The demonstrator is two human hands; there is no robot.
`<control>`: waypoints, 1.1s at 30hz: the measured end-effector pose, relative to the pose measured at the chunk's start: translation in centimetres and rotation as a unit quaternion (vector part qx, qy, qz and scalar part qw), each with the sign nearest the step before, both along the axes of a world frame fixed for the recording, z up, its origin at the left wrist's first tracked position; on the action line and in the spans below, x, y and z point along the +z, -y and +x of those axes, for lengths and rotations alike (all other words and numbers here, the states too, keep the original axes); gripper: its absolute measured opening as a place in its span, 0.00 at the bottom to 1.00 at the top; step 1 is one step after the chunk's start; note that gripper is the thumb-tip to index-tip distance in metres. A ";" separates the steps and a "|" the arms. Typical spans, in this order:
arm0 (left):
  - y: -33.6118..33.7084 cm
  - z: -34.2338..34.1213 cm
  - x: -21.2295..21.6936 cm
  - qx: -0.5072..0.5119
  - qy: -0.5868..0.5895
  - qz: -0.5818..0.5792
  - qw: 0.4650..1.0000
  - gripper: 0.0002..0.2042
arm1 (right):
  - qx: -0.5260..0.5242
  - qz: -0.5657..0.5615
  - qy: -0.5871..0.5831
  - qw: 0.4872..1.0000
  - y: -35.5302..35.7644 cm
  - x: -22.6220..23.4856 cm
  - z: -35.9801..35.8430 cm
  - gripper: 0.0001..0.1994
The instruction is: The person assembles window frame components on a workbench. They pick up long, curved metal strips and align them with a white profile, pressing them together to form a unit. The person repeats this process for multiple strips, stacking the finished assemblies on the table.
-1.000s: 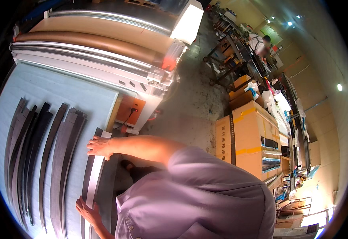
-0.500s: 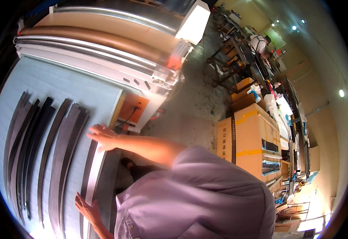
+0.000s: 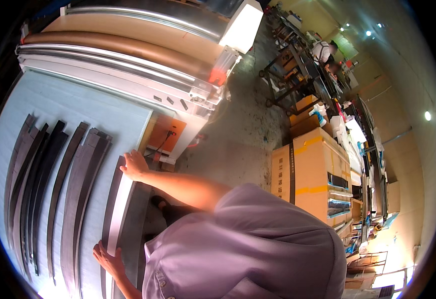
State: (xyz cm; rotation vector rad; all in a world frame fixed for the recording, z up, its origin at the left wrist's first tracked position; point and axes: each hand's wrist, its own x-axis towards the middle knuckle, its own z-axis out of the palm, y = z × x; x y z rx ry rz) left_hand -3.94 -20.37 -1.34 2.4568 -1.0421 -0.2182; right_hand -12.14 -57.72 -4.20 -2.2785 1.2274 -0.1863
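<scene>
I lean over a pale blue-grey table [image 3: 78, 107] that bears several long, dark, curved strips [image 3: 53, 179] lying side by side. At the table's right edge lies one more long strip with a pale face [image 3: 118, 214]. My right hand [image 3: 134, 165] grips its far end, the arm stretched out from my lilac shirt. Down by the near end, my left hand [image 3: 107, 256] holds the same strip along its edge, fingers spread over it. The other dark strips lie untouched to the left of both hands.
A large machine with a brown roller [image 3: 113, 45] and metal rails runs across the table's far end, an orange box [image 3: 165, 134] at its corner. Stacked cardboard boxes [image 3: 310, 174] stand on the concrete floor at right. Another person [image 3: 327, 50] works far back among racks.
My right hand has slid a little farther up along the pale strip toward its far end. The view has tilted slightly. My left hand stays at the near end.
</scene>
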 end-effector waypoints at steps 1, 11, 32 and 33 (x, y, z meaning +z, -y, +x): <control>0.1 -0.1 0.2 0.001 -0.001 0.003 1.000 0.39 | 0.000 0.002 -0.001 1.000 0.0 0.1 -0.1 0.27; 0.0 -0.1 0.2 -0.003 0.002 0.004 1.000 0.38 | 0.537 -0.160 0.014 0.828 -1.6 2.6 -1.4 0.52; 4.8 1.6 -0.1 -0.014 0.028 -0.011 0.999 0.39 | 0.508 -0.056 0.020 0.859 2.1 4.5 1.1 0.46; 5.2 1.6 0.5 -0.015 0.021 0.010 1.000 0.38 | 0.471 -0.094 0.100 0.871 2.6 2.8 1.0 0.41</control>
